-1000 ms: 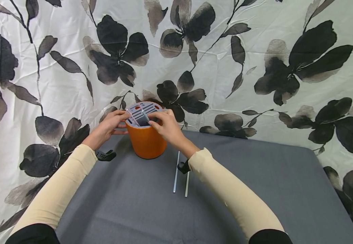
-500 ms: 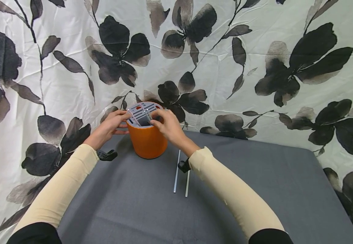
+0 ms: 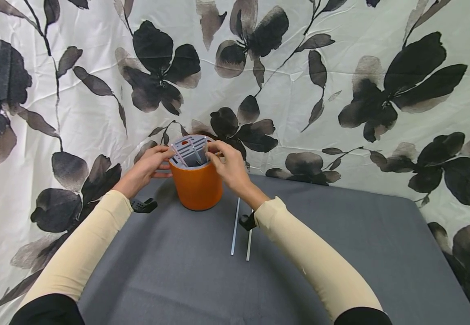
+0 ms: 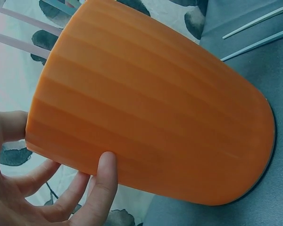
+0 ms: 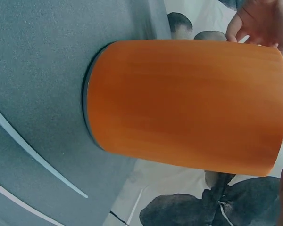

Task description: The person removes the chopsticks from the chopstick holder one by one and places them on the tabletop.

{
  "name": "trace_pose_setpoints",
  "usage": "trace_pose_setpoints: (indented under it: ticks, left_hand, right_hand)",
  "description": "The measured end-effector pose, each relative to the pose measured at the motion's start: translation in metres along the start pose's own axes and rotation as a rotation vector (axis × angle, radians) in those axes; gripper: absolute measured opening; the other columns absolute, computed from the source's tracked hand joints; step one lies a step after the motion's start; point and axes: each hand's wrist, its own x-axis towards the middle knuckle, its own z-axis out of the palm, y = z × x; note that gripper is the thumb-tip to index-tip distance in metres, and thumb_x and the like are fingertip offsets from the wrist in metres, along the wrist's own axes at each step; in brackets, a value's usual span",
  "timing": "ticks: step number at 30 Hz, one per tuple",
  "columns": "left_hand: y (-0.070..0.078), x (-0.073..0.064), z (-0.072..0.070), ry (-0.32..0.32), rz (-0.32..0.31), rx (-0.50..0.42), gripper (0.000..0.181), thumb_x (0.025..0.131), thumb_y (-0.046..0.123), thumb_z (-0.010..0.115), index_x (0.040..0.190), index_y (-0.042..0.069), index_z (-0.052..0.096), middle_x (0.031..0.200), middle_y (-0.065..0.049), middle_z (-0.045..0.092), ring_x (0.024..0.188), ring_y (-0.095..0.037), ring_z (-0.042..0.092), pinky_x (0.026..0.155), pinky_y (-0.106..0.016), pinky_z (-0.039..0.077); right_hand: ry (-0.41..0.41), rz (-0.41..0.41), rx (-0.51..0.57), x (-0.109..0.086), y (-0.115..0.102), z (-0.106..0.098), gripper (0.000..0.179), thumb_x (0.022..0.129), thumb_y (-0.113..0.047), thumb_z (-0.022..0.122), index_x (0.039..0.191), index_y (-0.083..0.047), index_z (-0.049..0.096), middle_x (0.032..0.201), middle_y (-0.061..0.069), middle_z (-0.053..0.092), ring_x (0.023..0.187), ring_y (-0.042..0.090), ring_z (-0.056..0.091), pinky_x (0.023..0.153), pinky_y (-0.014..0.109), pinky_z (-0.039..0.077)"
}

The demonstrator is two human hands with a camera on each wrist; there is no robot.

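My left hand grips the orange pot on the table; my right hand pinches a thin strip at its rim; pushing sideways could tip the orange pot

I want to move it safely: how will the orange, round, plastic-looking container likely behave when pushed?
The orange, round, plastic-looking container seems stiff: its wall shows no dent where the left hand touches it. Its smooth-looking surface may be slippery. Standing upright on the grey table, it will probably slide at a low push, but could tip if pushed high.
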Motion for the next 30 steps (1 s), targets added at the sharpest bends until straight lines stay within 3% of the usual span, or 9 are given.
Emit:
trace_pose_setpoints:
  ticks: [7,14,20,30]
  left_hand:
    - [0.001,0.001,0.000,0.005,0.004,-0.009,0.066,0.107,0.042,0.055,0.163,0.014,0.034,0.141,-0.010,0.046,0.109,-0.021,0.061,0.105,-0.047,0.059]
    - [-0.001,0.002,0.000,0.009,0.006,-0.008,0.066,0.107,0.043,0.055,0.163,0.013,0.034,0.140,-0.010,0.045,0.110,-0.021,0.060,0.106,-0.047,0.058]
    - [-0.002,0.001,0.000,0.006,0.007,-0.006,0.066,0.107,0.044,0.055,0.162,0.014,0.035,0.140,-0.010,0.046,0.110,-0.020,0.061,0.107,-0.047,0.058]
    - [-0.003,0.000,-0.001,0.002,0.004,-0.008,0.068,0.107,0.043,0.055,0.164,0.015,0.032,0.152,-0.016,0.041,0.114,-0.023,0.060,0.109,-0.048,0.057]
  right_hand:
    - [0.087,-0.100,0.079,-0.003,-0.007,-0.005,0.023,0.103,-0.006,0.065,0.125,-0.007,0.070,0.124,0.014,0.071,0.111,0.022,0.070,0.098,0.029,0.060]
    - [0.179,-0.218,0.165,-0.005,-0.011,-0.008,0.025,0.101,0.000,0.064,0.126,0.001,0.067,0.125,0.020,0.069,0.112,0.031,0.071,0.095,0.030,0.062]
    - [0.280,-0.272,0.237,-0.004,-0.017,-0.013,0.027,0.103,-0.002,0.063,0.129,0.002,0.066,0.121,0.022,0.068,0.106,0.036,0.071,0.089,0.030,0.064]
    - [0.409,-0.304,0.299,-0.002,-0.029,-0.030,0.028,0.104,-0.003,0.062,0.130,0.003,0.064,0.116,0.023,0.069,0.102,0.035,0.072,0.085,0.045,0.065]
